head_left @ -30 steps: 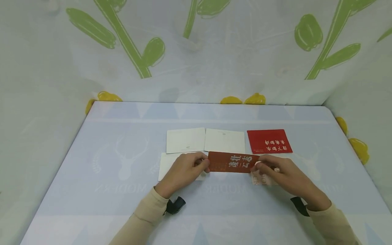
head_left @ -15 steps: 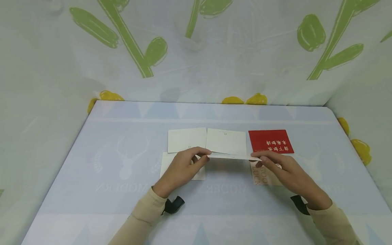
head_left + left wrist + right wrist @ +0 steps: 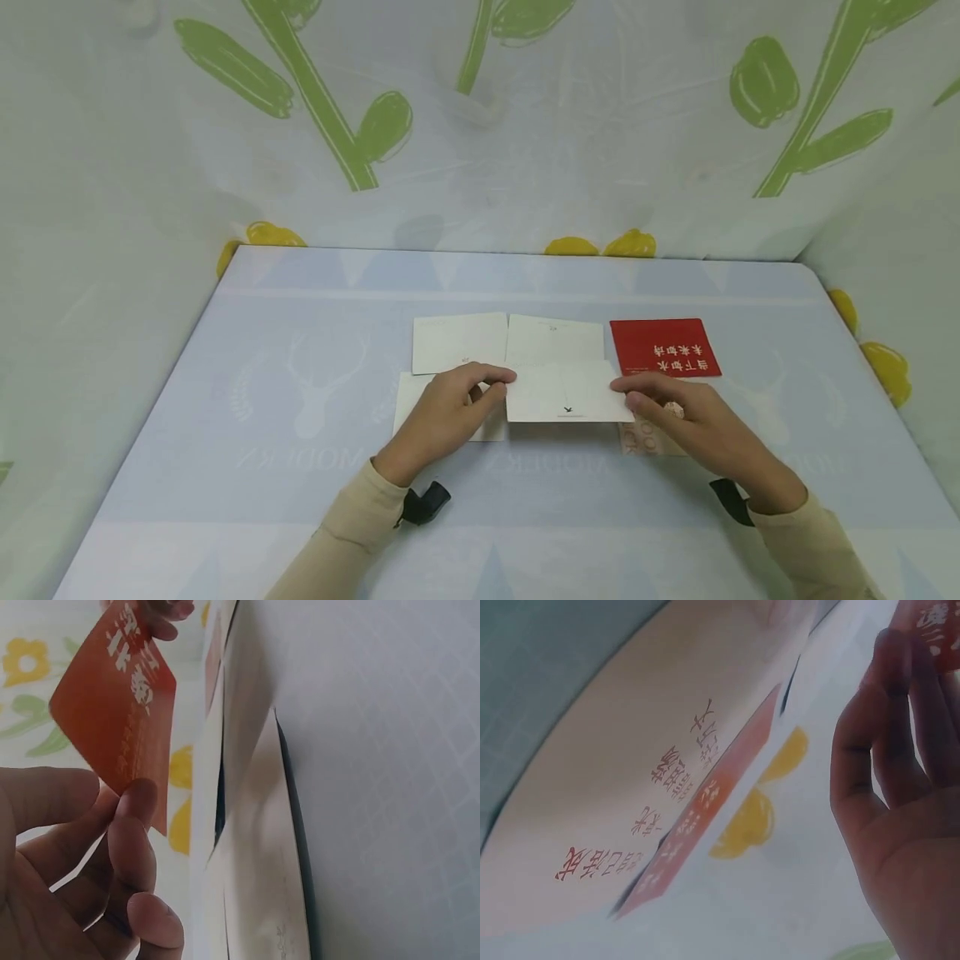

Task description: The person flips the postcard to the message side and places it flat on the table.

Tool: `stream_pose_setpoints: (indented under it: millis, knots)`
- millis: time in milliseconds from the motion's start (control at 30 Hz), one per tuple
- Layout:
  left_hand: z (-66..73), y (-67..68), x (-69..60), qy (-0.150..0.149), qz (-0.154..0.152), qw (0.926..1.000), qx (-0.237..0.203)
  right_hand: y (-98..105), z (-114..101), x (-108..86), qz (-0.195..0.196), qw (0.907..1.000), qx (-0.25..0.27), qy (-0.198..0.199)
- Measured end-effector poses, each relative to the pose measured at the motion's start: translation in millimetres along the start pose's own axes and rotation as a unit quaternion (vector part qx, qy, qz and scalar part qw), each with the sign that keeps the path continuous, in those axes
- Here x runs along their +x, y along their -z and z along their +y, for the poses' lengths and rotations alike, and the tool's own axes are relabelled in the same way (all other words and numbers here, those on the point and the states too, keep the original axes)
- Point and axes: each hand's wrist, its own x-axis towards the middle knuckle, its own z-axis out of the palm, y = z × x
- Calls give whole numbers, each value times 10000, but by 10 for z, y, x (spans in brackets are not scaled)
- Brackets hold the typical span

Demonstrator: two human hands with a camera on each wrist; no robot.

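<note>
A card (image 3: pixel 566 393) is held above the table between both hands, its white back with a small dark bird mark turned up in the head view. Its orange-red face with white characters (image 3: pixel 124 697) shows from below in the left wrist view. The left hand (image 3: pixel 453 412) pinches the card's left edge between thumb and fingers. At the opposite edge, the right hand (image 3: pixel 693 421) pinches it the same way. Below the right hand lies a pale pink card (image 3: pixel 647 439) with lettering, partly hidden. Under the left hand is a white card (image 3: pixel 408 400), also partly covered.
Two white cards (image 3: pixel 459 343) lie side by side behind the held card. A red card (image 3: pixel 663 346) with white characters lies to their right. The table (image 3: pixel 300 467) ends at a fabric wall (image 3: pixel 600 125) printed with green leaves.
The held card has turned over between the fingers: its orange-red face showed first, then it stood edge-on, and now its white back faces up. The hands have stayed nearly in place.
</note>
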Motion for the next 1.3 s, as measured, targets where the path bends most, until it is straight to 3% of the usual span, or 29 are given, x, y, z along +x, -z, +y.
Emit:
stream_pose_setpoints:
  millis: [200, 433, 667, 933, 1300]
  knots:
    - [2, -36, -14, 11, 48, 9975, 706, -31, 12, -1, -189, 9996, -137, 163]
    - [21, -87, -34, -233, 0, 9861, 1646, -77, 29, -7, -410, 9986, -299, 179]
    - [27, -108, -59, -237, -57, 9816, 1896, -88, -5, -7, -694, 9969, -367, -74]
    - [5, -119, -73, -392, 40, 9769, 2102, -84, -26, 3, -765, 9964, -342, -99]
    - [14, -121, -68, -396, 85, 9762, 2131, -76, 20, -2, -726, 9962, -425, -241]
